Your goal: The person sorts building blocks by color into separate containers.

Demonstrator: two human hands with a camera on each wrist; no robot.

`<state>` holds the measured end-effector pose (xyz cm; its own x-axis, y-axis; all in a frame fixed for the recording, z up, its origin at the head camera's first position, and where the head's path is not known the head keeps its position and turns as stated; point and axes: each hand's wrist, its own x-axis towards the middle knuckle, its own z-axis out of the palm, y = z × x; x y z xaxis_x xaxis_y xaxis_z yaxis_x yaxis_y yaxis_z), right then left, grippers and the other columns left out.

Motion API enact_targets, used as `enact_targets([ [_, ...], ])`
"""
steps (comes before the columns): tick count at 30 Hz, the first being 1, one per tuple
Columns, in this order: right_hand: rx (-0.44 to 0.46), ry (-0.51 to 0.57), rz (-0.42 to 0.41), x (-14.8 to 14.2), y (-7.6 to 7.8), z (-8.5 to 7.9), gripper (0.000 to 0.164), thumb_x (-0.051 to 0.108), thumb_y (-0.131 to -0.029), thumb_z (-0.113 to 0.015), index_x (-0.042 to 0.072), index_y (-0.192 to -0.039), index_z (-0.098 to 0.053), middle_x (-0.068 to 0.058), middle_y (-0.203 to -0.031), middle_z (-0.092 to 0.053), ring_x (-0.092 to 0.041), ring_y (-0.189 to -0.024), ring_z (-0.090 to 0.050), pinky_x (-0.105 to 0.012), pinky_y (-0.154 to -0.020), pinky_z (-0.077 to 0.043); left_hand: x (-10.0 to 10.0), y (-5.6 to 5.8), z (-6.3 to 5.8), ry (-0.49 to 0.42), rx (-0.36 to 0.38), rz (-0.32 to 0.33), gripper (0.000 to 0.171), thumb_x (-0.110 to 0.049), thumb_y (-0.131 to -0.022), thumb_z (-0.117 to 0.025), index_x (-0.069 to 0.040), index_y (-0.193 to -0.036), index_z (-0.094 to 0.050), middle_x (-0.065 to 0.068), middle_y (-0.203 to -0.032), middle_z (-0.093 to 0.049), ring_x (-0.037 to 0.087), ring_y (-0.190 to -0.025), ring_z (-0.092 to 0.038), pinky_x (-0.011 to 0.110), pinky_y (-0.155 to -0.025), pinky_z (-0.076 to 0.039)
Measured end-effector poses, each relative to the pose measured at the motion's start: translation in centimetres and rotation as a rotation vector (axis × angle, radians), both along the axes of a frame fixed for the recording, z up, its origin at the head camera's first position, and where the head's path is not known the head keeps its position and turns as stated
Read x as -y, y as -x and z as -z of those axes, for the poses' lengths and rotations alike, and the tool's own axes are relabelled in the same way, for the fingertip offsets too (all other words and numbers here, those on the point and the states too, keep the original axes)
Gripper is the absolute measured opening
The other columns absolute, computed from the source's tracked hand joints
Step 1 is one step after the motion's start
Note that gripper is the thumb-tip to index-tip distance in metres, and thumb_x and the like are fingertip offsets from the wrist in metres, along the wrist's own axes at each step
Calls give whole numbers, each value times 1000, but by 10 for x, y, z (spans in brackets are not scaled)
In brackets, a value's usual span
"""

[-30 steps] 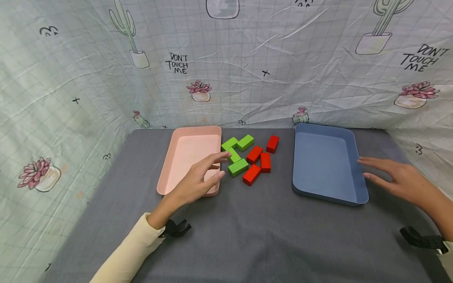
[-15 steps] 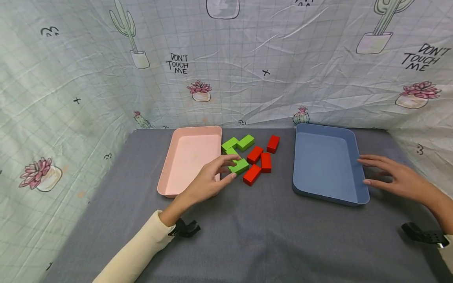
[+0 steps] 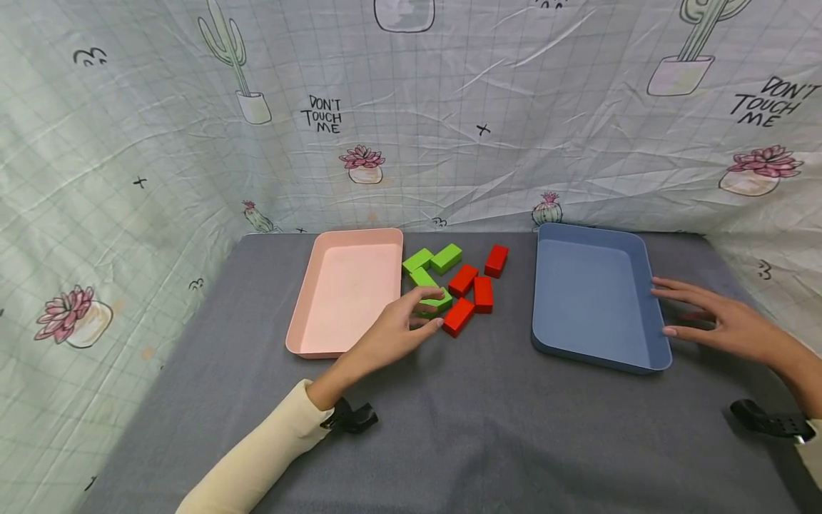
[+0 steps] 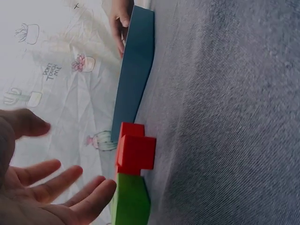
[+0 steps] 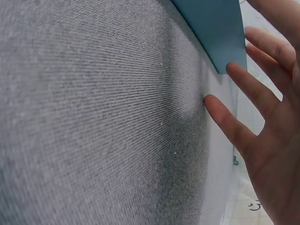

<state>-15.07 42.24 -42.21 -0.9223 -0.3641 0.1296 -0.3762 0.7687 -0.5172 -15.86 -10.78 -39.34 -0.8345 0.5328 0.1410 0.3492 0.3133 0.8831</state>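
In the head view my left hand (image 3: 398, 328) hovers over the nearest green block (image 3: 439, 303) and partly hides it. Its fingers and thumb are spread apart with nothing between them, as the left wrist view also shows. Several green blocks (image 3: 446, 258) lie beside several red blocks (image 3: 483, 295) in the middle of the table; one red block (image 3: 459, 317) is close to my left thumb. My right hand (image 3: 728, 325) is at the right side of the blue tray (image 3: 594, 350), fingers loosely extended and holding nothing. Whether it touches the tray's wall I cannot tell.
A pink tray (image 3: 347, 346) stands left of the blocks. The grey cloth (image 3: 488, 442) covers the table. Behind and at the sides hangs a pale printed curtain (image 3: 437, 86). Black wrist straps (image 3: 353, 416) sit at both cuffs.
My left hand has moved right, from the pink tray's edge to above the nearest green block. My right hand has barely moved. The blocks and trays stay where they were.
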Motion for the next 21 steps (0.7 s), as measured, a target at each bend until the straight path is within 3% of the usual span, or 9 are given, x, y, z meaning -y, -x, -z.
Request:
enact_targets([
  [5, 39, 72, -13, -2, 2, 3, 70, 9, -88, -80, 6, -150, -49, 29, -155, -31, 26, -126, -27, 5, -86, -30, -4, 2, 5, 34, 20, -11, 49, -6, -99, -65, -1, -145, -49, 17, -146, -53, 34, -127, -59, 47, -105, -51],
  [11, 41, 54, -36, -3, 6, 6, 78, 10, -84, -84, 6, -152, -46, 28, -159, -24, 27, -126, -24, 4, -83, -29, -9, 4, 9, 78, 46, -39, 50, -9, -97, -69, -2, -144, -50, 14, -145, -54, 31, -130, -57, 45, -107, -50],
  [16, 81, 74, -28, -3, 6, 5, 80, 9, -85, -82, 7, -155, -42, 22, -164, -22, 27, -126, -24, 6, -85, -27, -15, 7, 12, 138, 64, -41, 50, -10, -97, -69, -2, -143, -51, 12, -145, -54, 28, -133, -55, 42, -108, -49],
  [21, 101, 45, -6, -3, 5, 4, 80, 14, -88, -81, 11, -156, -41, 24, -164, -20, 30, -125, -22, 5, -84, -26, -19, 10, 15, 166, 91, -36, 52, -6, -97, -69, -2, -146, -50, 12, -148, -53, 24, -137, -52, 38, -109, -47],
])
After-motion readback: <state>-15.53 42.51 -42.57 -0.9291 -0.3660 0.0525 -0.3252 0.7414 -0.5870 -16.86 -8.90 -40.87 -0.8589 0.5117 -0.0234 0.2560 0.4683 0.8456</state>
